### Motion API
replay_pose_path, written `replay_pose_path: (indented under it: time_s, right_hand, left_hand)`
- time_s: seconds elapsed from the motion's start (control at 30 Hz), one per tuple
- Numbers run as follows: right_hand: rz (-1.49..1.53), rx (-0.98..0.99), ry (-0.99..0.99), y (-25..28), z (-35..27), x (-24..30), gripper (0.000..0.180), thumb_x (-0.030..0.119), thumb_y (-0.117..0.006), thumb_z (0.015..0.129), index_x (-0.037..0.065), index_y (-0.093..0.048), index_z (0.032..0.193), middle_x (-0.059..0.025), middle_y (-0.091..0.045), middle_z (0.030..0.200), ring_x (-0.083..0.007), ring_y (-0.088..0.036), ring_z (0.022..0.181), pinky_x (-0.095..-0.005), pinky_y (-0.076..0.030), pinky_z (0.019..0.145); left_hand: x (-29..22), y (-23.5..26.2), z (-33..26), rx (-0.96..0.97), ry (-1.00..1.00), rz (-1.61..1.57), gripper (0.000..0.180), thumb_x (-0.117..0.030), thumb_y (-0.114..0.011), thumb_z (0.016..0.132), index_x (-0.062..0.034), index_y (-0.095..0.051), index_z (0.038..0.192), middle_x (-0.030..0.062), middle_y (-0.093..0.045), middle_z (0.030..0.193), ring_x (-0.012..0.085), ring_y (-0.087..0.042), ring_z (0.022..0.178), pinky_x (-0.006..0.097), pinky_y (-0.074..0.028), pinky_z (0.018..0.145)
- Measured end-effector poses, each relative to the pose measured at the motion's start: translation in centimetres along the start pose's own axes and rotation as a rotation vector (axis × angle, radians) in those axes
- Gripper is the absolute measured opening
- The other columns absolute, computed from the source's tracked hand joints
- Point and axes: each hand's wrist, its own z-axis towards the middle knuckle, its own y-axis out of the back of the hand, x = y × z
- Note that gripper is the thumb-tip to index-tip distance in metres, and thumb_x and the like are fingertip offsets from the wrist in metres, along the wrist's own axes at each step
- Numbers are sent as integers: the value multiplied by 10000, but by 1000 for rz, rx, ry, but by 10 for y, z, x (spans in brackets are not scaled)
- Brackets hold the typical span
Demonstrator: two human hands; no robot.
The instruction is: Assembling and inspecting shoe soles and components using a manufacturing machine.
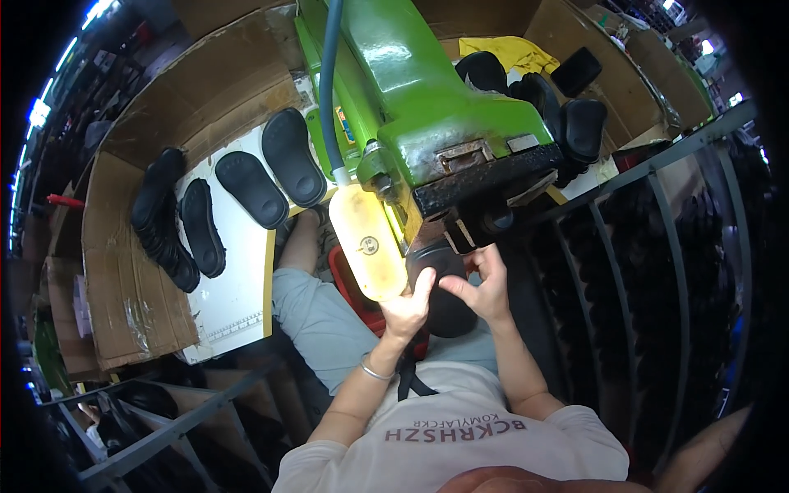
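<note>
Head view: black shoe sole [454,316] between both hands, beneath green machine [468,123]. Left hand [407,308] grasps sole's left edge, thumb on top, other fingers mostly hidden; right hand [488,287] grasps right edge, thumb and forefinger parted. White shirt [493,448]: reddish lettering, upside down.
</note>
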Motion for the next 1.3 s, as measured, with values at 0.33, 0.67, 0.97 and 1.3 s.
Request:
replay_pose_path:
  time_s: [0.33, 0.67, 0.97, 1.3]
  right_hand:
    - [-302, 235, 25, 2, -16, -9, 189, 83, -733, 739, -6, -620, 862, -107, -643, 706, -163, -627, 611, -253, -468, 558]
    - [-162, 31, -12, -10, -9, -18, 214, 17, -743, 711, -22, -633, 890, -65, -666, 791, -111, -616, 723, -235, -482, 665]
    - [36, -317, 89, 69, 43, 8, 276, -37, -691, 772, -40, -570, 1020, -39, -614, 890, -95, -578, 780, -195, -463, 712]
    - [183, 207, -181, -3, 12, -44, 197, 57, -563, 878, -41, -547, 1049, -49, -612, 823, -65, -557, 650, -193, -441, 548]
  left_hand:
    - [-28, 77, 22, -205, 190, -692, 395, 36, -473, 886, -37, -374, 1261, 100, -505, 1165, 218, -492, 1111, 368, -379, 997]
    - [-38, 147, 23, 15, 17, 12, 307, 92, -643, 776, 38, -561, 1067, 132, -603, 1006, 168, -594, 911, 271, -471, 843]
    - [-69, 41, 34, 96, -233, 296, 234, 49, -742, 643, 5, -622, 839, 83, -603, 798, 165, -583, 662, 259, -481, 591]
    - [-116, 146, 32, -90, 22, 120, 148, 92, -662, 722, 14, -598, 831, 31, -551, 803, 88, -549, 724, 201, -447, 648]
